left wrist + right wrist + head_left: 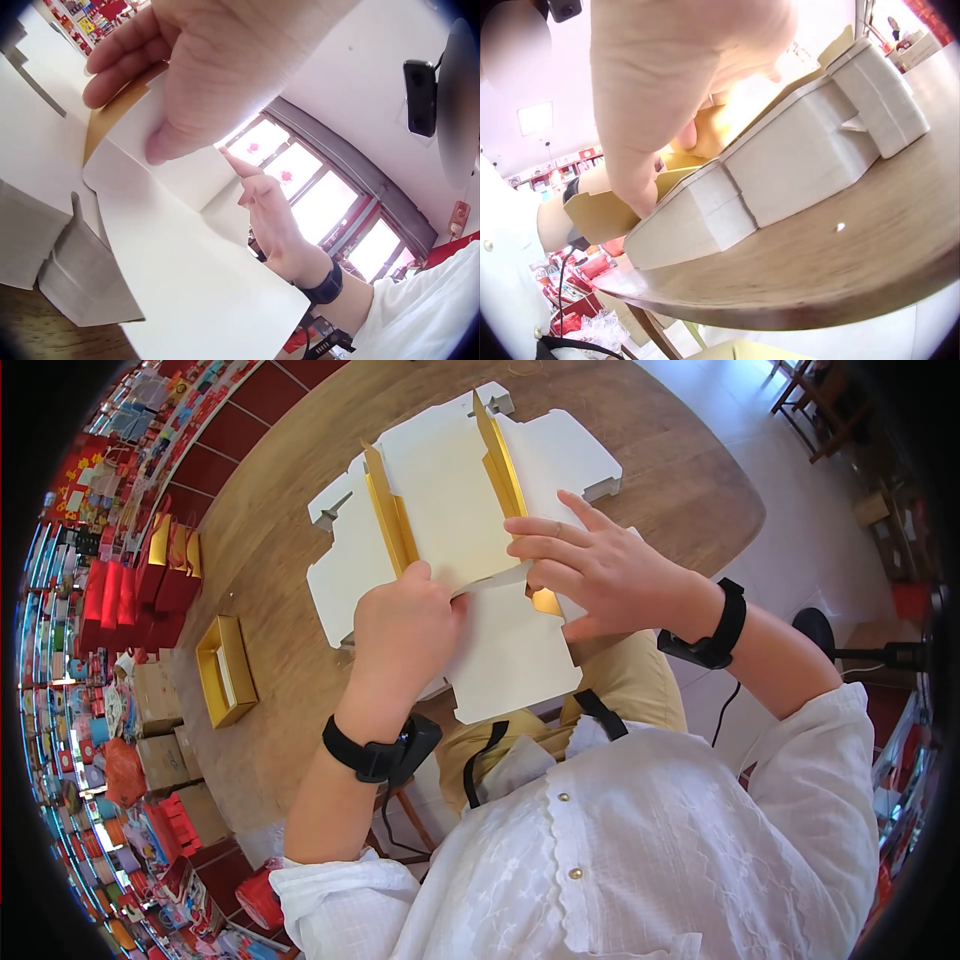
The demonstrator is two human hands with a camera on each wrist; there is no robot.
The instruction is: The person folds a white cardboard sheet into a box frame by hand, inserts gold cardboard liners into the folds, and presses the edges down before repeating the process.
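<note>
A stack of flat, die-cut white cardboard sheets lies on the table; the top sheet has raised gold flaps on both sides. My left hand pinches the near end of the top sheet by the left flap. In the left wrist view the thumb of that hand lies on the white card, with fingers over the gold side. My right hand is at the sheet's right side, fingers spread and loosely bent; in the right wrist view its thumb touches a gold flap.
An open gold box stands on the wooden table at the left. Red gift bags, cartons and shelves of packed goods are farther left. The near white panel hangs over my lap.
</note>
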